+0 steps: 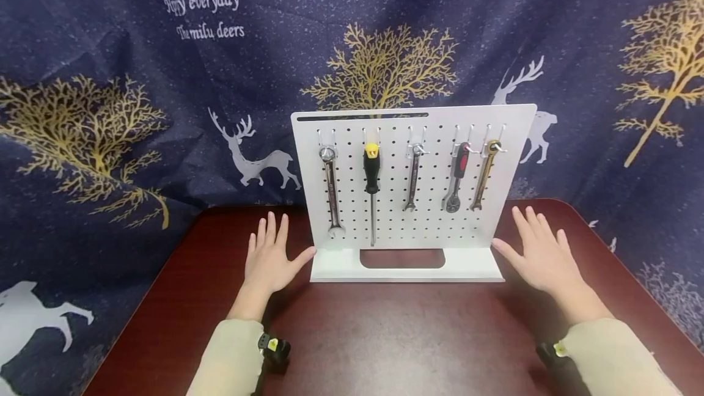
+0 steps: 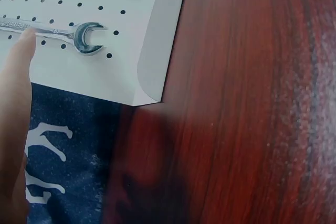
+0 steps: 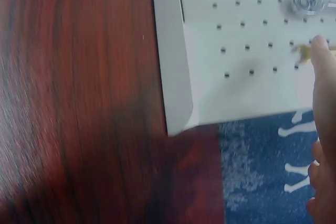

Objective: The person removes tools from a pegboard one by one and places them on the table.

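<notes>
A white pegboard (image 1: 352, 200) stands on the table with tools hanging from its hooks. From left to right hang a large combination wrench (image 1: 332, 191), a screwdriver (image 1: 372, 176) with a black and yellow handle, a small combination wrench (image 1: 413, 179), a ratchet (image 1: 457, 179) with a black and red handle, and a gold-coloured wrench (image 1: 485, 176). My left hand (image 1: 269, 261), fingers spread and straight, is beside the board's lower left corner. Spread in the same way, my right hand (image 1: 541, 255) is beside the lower right corner. Both hands hold nothing.
The board's base (image 1: 407, 275) has a cut-out in its middle. Beneath lies a dark red wooden table (image 1: 407, 335), its rounded far corners near a navy cloth (image 1: 264, 66) printed with deer and trees. Each wrist wears a dark camera.
</notes>
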`<act>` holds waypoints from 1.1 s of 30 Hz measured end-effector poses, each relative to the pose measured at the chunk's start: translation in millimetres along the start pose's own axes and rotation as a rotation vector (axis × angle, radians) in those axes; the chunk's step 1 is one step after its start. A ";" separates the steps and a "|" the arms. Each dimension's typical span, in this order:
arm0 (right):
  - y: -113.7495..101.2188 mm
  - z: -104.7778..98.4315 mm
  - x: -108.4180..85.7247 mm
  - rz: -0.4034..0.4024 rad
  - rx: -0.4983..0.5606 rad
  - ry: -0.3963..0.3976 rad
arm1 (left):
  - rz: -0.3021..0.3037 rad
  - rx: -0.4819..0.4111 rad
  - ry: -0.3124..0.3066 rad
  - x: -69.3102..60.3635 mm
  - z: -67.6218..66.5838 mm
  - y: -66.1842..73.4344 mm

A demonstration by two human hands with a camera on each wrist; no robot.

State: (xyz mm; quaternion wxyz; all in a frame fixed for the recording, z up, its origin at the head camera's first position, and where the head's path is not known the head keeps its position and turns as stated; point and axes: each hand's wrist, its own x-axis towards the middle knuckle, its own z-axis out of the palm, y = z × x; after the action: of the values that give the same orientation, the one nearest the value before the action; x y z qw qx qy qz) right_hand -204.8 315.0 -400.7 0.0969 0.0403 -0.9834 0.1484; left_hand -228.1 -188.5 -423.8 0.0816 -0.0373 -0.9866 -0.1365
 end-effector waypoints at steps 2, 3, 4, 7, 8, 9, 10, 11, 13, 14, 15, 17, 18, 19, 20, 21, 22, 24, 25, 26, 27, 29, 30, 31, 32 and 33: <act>-6.4 0.3 -1.6 -0.004 0.013 0.003 | -0.002 -0.014 0.004 0.2 0.1 0.2; -9.6 0.5 -2.7 -0.007 0.021 0.004 | -0.004 -0.021 0.007 0.4 0.1 0.4; -12.8 0.7 -3.2 -0.013 0.028 0.009 | -0.005 -0.027 0.011 0.5 0.2 0.2; -22.0 1.5 -5.0 -0.031 0.052 0.023 | -0.010 -0.050 0.019 0.7 -0.1 0.5; -24.8 2.0 -5.6 -0.037 0.063 0.028 | -0.013 -0.059 0.019 0.8 -0.3 0.7; -27.4 2.5 -6.2 -0.042 0.073 0.030 | -0.017 -0.070 0.018 0.8 -0.6 1.1; -30.1 2.9 -6.5 -0.048 0.084 0.035 | -0.020 -0.082 0.016 1.0 -0.8 1.5; -32.9 3.2 -7.1 -0.055 0.097 0.042 | -0.024 -0.093 0.014 1.2 -1.0 2.0; -38.6 3.9 -7.8 -0.067 0.123 0.059 | -0.031 -0.119 0.014 2.2 -1.1 2.2; -41.7 4.2 -8.3 -0.071 0.135 0.069 | -0.035 -0.134 0.015 2.6 -1.3 2.7; -44.9 4.3 -8.8 -0.074 0.146 0.080 | -0.036 -0.150 0.019 3.1 -1.1 2.8; -51.5 5.4 -9.8 -0.073 0.166 0.106 | -0.037 -0.181 0.032 4.2 -0.2 2.9; -54.9 6.1 -10.2 -0.069 0.174 0.116 | -0.038 -0.201 0.040 4.7 0.2 3.0; -58.2 7.0 -10.6 -0.064 0.180 0.125 | -0.038 -0.221 0.049 5.0 0.6 3.2; -61.4 8.2 -10.9 -0.059 0.184 0.135 | -0.038 -0.237 0.058 5.3 1.1 3.5; -64.5 9.3 -11.2 -0.056 0.191 0.144 | -0.037 -0.254 0.067 5.6 1.6 3.8; -67.6 10.6 -11.3 -0.054 0.199 0.151 | -0.038 -0.269 0.074 6.0 2.0 4.2; -73.7 12.6 -11.2 -0.052 0.228 0.158 | -0.035 -0.305 0.091 6.8 2.6 5.3; -76.9 13.5 -11.1 -0.053 0.244 0.161 | -0.033 -0.320 0.097 7.3 3.1 6.0; -79.9 14.7 -10.7 -0.058 0.260 0.165 | -0.032 -0.336 0.104 7.8 3.6 6.7; -83.0 15.9 -10.2 -0.063 0.278 0.170 | -0.030 -0.358 0.110 8.3 3.9 7.5; -89.5 18.5 -8.8 -0.076 0.311 0.180 | -0.025 -0.404 0.121 9.5 4.6 9.2; -93.0 19.8 -8.0 -0.084 0.325 0.188 | -0.023 -0.426 0.125 10.2 4.9 10.2; -96.3 21.2 -7.2 -0.093 0.337 0.194 | -0.020 -0.451 0.129 10.8 5.1 11.2; -99.6 22.8 -6.2 -0.102 0.350 0.199 | -0.016 -0.478 0.133 11.2 4.7 12.5; -103.2 24.2 -5.5 -0.111 0.365 0.204 | -0.014 -0.503 0.134 11.6 4.2 13.9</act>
State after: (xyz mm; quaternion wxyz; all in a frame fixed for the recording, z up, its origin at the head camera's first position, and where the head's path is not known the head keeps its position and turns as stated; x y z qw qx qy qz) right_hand -192.6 209.7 -395.2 0.1949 0.0959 -0.9217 0.3215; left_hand -238.8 -173.3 -422.1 0.1338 -0.0404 -0.9143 -0.3802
